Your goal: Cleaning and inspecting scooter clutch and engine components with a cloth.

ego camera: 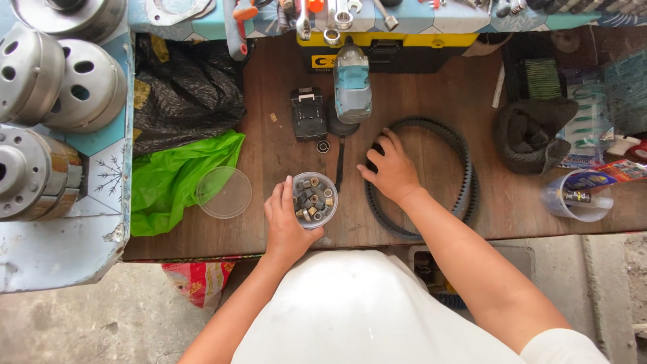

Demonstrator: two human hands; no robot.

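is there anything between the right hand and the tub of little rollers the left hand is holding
Only a thin dark strap-like piece lies on the wooden bench between the right hand and the clear tub of rollers, held by the left hand. It lies flat; nothing taller intervenes.

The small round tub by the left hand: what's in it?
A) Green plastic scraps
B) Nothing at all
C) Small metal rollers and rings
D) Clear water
C: the tub, cupped at its side by the left hand, is packed with small brass-and-grey rollers, with its lid lying off to the side on the bench.
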